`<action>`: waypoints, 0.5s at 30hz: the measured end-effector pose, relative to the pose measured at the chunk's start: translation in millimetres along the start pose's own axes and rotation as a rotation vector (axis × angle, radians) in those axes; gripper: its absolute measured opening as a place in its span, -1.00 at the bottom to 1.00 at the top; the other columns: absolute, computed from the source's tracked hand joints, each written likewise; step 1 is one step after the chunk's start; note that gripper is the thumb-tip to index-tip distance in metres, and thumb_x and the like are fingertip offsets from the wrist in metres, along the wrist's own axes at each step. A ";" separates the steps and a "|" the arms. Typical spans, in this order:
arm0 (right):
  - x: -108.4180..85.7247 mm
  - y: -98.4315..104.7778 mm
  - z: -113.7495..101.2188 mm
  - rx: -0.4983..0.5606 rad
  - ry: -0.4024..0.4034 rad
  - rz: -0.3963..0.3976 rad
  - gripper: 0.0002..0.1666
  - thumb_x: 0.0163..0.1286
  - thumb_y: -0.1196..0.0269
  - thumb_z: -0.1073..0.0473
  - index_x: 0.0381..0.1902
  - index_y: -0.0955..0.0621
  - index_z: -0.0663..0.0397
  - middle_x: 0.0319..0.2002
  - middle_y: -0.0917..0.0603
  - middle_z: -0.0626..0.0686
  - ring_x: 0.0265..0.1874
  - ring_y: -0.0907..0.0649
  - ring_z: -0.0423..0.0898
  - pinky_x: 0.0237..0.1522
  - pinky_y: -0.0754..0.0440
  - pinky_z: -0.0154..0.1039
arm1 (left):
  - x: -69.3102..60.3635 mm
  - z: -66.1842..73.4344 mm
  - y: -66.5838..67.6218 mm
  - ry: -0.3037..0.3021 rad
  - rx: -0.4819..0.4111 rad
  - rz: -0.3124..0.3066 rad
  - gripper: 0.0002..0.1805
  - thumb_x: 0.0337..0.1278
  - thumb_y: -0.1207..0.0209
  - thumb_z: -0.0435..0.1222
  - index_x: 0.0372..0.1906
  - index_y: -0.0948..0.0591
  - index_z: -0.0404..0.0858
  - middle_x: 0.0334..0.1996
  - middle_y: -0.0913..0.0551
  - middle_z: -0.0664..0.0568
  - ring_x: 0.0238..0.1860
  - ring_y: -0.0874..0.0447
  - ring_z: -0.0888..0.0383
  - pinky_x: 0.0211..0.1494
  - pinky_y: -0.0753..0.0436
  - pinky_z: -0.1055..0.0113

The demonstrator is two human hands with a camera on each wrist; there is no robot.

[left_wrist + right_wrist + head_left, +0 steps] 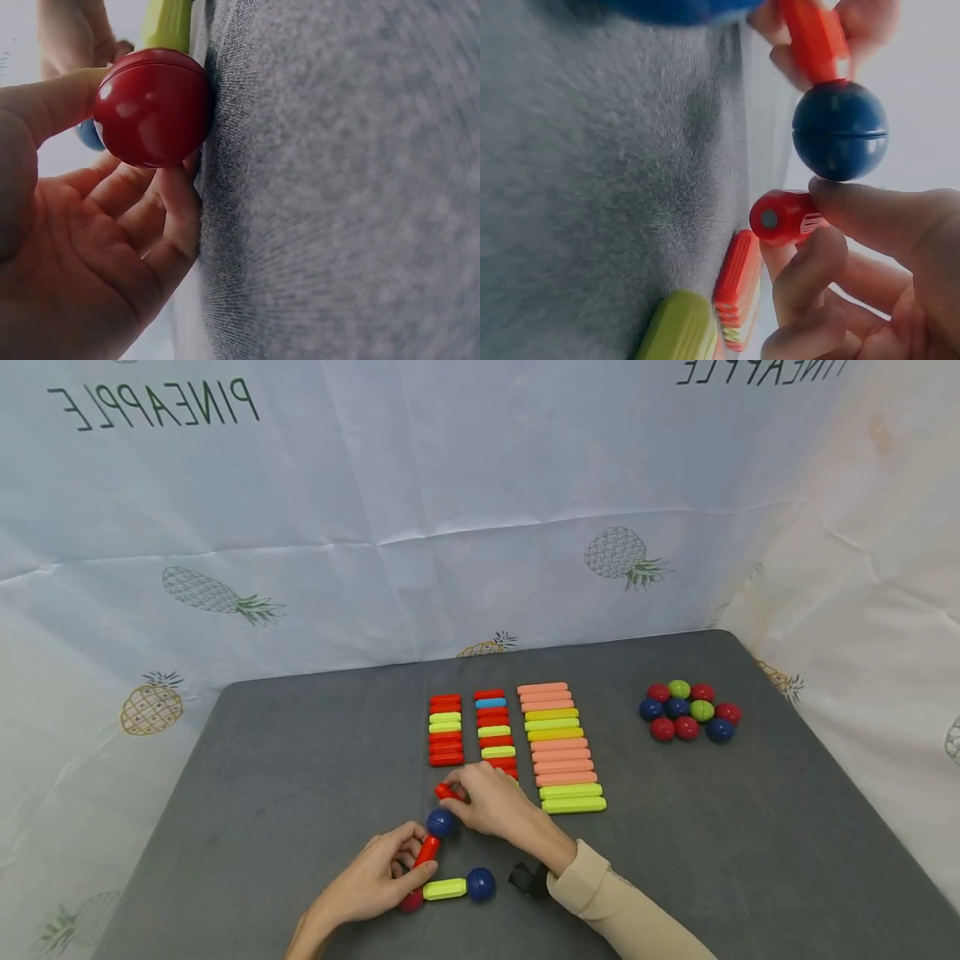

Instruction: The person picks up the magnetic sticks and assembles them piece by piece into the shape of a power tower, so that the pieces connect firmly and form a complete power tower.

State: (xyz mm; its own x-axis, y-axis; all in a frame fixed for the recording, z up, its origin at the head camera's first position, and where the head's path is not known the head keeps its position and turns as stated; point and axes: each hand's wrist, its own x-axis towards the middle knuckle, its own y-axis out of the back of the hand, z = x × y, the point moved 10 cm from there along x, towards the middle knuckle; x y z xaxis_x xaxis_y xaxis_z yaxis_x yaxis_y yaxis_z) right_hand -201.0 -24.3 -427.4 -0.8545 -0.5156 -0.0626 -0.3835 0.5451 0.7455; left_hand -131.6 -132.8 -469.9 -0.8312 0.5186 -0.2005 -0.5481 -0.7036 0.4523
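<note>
My left hand (pixel 366 878) pinches a red rod (pixel 427 851) between thumb and fingers. This rod joins a blue ball (pixel 439 822) at its far end and a red ball (pixel 411 902) at its near end. From the red ball a yellow-green rod (pixel 446 889) runs right to a second blue ball (pixel 481 884). My right hand (pixel 487 800) holds another red rod (pixel 446 792) by thumb and fingers, close beside the far blue ball. In the right wrist view, that rod's end (pixel 769 218) shows a grey disc, and the thumb tip is at the ball (pixel 840 131).
Beyond my hands lie columns of short red and yellow-green rods (pixel 446 737), with a blue rod (pixel 491 702) among them. Longer salmon, yellow and lime rods (pixel 561 756) line up beside these. Several loose balls (pixel 686 727) cluster at the right. A black object (pixel 529 879) sits by my right wrist.
</note>
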 end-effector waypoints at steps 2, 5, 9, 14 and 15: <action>-7.6 3.2 3.0 0.064 -0.005 -0.003 -0.66 0.38 -0.40 0.14 0.03 -0.74 0.21 -0.59 -0.55 -0.06 -0.77 -0.35 -0.28 -0.70 -0.21 -0.45 | -0.2 -0.7 0.0 0.005 0.000 0.002 -0.72 0.42 -0.22 -0.17 -0.07 -0.54 -0.32 -0.39 -0.62 0.11 -0.45 -0.54 0.44 -0.38 -0.60 0.46; -19.2 6.0 7.0 0.129 -0.010 -0.022 -0.66 0.37 -0.40 0.15 0.02 -0.74 0.25 -0.61 -0.52 -0.10 -0.76 -0.33 -0.28 -0.68 -0.18 -0.44 | 0.2 -2.5 -0.2 0.019 0.000 0.002 -0.73 0.42 -0.22 -0.17 -0.07 -0.54 -0.32 -0.37 -0.61 0.10 -0.44 -0.54 0.43 -0.37 -0.60 0.46; -33.5 1.2 9.6 0.218 -0.023 -0.114 -0.63 0.37 -0.40 0.15 0.01 -0.73 0.30 -0.62 -0.57 -0.10 -0.75 -0.39 -0.26 -0.66 -0.21 -0.42 | 0.6 -4.4 0.3 0.029 0.008 0.009 -0.72 0.44 -0.21 -0.17 -0.06 -0.51 -0.31 -0.37 -0.58 0.10 -0.44 -0.52 0.43 -0.37 -0.58 0.46; -41.9 -7.6 9.1 0.265 -0.018 -0.191 -0.62 0.36 -0.41 0.14 0.02 -0.73 0.31 -0.64 -0.61 -0.12 -0.76 -0.44 -0.29 -0.66 -0.23 -0.44 | 0.5 -4.0 1.0 0.023 0.022 0.018 -0.70 0.44 -0.21 -0.16 -0.03 -0.49 -0.32 -0.39 -0.57 0.11 -0.46 -0.50 0.43 -0.38 -0.57 0.47; -42.3 -8.6 9.0 0.261 -0.014 -0.193 -0.62 0.36 -0.41 0.14 0.01 -0.74 0.30 -0.65 -0.61 -0.12 -0.76 -0.43 -0.30 -0.65 -0.23 -0.44 | 0.4 -3.7 1.0 0.022 0.023 0.019 -0.70 0.44 -0.20 -0.16 -0.03 -0.49 -0.32 -0.39 -0.58 0.11 -0.46 -0.51 0.43 -0.38 -0.57 0.47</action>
State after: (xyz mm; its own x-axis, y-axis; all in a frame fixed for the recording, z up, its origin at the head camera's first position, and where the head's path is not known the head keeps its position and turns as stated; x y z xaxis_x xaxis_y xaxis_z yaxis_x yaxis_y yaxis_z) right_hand -164.8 -1.3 -437.2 -0.7613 -0.6180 -0.1961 -0.6142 0.5905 0.5235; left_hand -132.9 -135.1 -472.7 -0.8432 0.4948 -0.2103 -0.5304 -0.7018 0.4755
